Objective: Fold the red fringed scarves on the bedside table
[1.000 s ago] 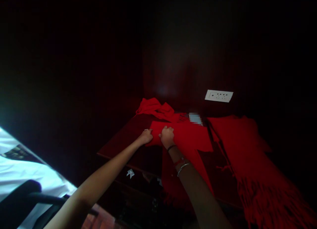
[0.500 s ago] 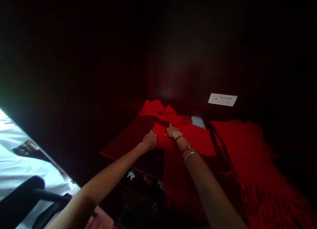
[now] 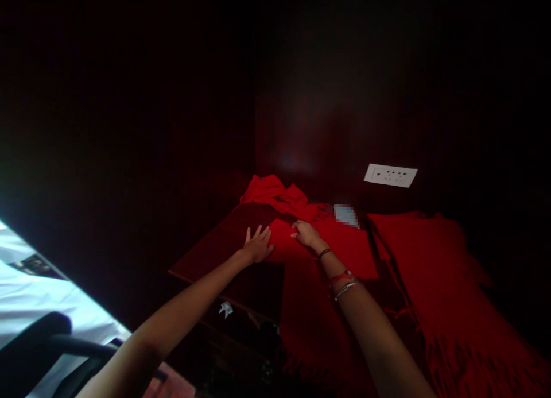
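A red fringed scarf lies partly folded on a dark wooden desk top, its fringed end hanging over the front edge. My left hand rests flat with fingers spread at the left edge of the folded part, touching the cloth and the wood. Just right of it, my right hand has its fingers curled down against the same cloth, with thumb and forefinger gripping at the fabric. Bracelets circle my right wrist.
A second red fringed scarf drapes over the right side. Crumpled red cloth lies at the back, near a blurred pale rectangle. A white socket plate is on the wall. A black chair part stands lower left.
My left hand has shifted slightly left and up, and its fingers have spread apart. My right hand has moved slightly right, its fingers curling more. The view has shifted a little.
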{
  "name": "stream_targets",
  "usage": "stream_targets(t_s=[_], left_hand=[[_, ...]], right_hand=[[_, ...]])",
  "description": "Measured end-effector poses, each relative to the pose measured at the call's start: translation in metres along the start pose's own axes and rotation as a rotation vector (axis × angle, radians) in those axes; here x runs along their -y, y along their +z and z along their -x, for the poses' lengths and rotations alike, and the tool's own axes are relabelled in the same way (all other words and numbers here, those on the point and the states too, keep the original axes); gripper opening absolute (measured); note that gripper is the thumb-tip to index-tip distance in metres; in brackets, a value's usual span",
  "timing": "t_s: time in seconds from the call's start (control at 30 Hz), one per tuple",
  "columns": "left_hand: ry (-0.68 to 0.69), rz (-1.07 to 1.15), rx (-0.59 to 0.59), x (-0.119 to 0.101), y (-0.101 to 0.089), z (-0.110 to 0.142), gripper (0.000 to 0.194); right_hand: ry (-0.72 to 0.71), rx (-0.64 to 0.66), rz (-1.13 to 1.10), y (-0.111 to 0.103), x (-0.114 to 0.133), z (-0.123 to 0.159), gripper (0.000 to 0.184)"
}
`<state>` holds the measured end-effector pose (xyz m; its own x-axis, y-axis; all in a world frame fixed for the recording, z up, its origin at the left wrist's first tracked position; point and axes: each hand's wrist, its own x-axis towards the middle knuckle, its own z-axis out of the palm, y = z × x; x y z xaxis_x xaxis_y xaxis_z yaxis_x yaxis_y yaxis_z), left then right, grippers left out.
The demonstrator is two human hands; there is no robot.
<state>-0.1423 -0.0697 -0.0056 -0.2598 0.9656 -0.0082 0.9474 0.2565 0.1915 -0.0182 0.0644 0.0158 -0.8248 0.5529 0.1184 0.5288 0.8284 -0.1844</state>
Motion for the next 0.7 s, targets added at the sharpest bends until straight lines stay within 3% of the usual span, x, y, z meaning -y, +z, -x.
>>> stream_targets(t_s=[0.1, 0.17, 0.27, 0.37, 0.53, 0.7], left_hand=[[0.010, 0.293, -0.161, -0.010, -0.001, 0.001, 0.043], [-0.014, 0.579, -0.191, -0.019, -0.004, -0.002, 0.040], [-0.066, 0.820, -0.128, -0.034, -0.010, -0.011, 0.035], [-0.062, 0.938, -0.036, -0.046, -0.012, -0.018, 0.032], [-0.084, 1.451, 0.156, -0.047, -0.003, -0.017, 0.037], [-0.288, 1.542, 0.195, -0.033, 0.004, -0.014, 0.072]], right_hand=[[-0.030, -0.090, -0.056, -0.001, -0.006, 0.007, 0.021], [-0.066, -0.189, -0.140, -0.003, -0.010, 0.011, 0.021], [-0.115, -0.341, -0.291, -0.007, -0.014, 0.016, 0.018], [-0.137, -0.404, -0.340, -0.012, -0.016, 0.019, 0.017], [-0.138, -0.321, -0.261, -0.009, -0.010, 0.015, 0.017], [-0.151, -0.226, -0.179, 0.007, 0.001, 0.010, 0.036]])
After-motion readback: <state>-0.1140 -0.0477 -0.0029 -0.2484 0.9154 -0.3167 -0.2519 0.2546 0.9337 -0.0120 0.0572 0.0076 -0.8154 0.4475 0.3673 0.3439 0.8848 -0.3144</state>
